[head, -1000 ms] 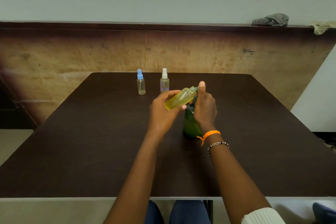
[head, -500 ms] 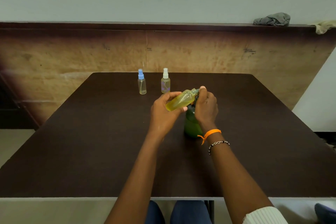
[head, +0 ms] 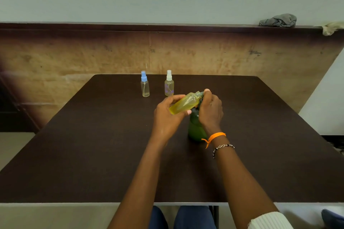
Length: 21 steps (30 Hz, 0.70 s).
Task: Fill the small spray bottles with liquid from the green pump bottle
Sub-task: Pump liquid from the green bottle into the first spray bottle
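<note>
Green pump bottle: the dark green plastic pump bottle (head: pixel 195 128) stands on the dark brown tabletop (head: pixel 93 145), right under the right hand (head: pixel 211 110), which is curled over its top so the pump head is mostly hidden.
Bottle being filled: a small clear plastic spray bottle (head: pixel 186 103) with its cap off, tilted with the open neck pointing at the right hand's fingertips. It looks close to full of yellow liquid, I'd say.
Left hand: left hand (head: pixel 167 115) is wrapped around that uncapped bottle, thumb on the near side, holding it up off the tabletop.
Right hand: fingers bent down around the pump top, looks like it's gripping or pressing it.
Still waiting: beyond the left hand, a small clear spray bottle with a blue cap (head: pixel 145 84) and just beside it a small clear spray bottle with a white cap (head: pixel 169 84), both capped and upright. Blue one looks basically empty; can't tell about the white one.
Progress: roughly one bottle nearly done, needs capping, two probably left.
</note>
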Motion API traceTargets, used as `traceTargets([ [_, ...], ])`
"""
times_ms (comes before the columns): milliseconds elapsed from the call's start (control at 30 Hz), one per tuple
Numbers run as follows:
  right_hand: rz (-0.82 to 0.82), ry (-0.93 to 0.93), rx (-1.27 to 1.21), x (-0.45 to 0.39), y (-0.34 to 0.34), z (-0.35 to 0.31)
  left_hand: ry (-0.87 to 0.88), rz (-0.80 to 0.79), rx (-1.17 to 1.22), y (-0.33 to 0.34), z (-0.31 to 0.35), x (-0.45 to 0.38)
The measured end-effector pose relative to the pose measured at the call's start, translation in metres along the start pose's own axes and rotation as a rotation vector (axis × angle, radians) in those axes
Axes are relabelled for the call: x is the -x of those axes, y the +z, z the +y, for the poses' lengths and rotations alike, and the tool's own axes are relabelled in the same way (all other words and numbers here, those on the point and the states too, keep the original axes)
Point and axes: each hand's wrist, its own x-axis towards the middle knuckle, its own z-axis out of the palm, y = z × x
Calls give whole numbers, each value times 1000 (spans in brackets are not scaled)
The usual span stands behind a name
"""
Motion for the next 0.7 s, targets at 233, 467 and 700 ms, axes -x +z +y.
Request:
traceTargets([
  [233,-26,-12,-29,1,0,1,-14,5,21,0,1,0],
  [467,-32,-15,-31,2,0,2,-7,-1,36,0,2,1],
  [700,2,-28,-41,-3,4,5,2,-2,15,0,2,2],
])
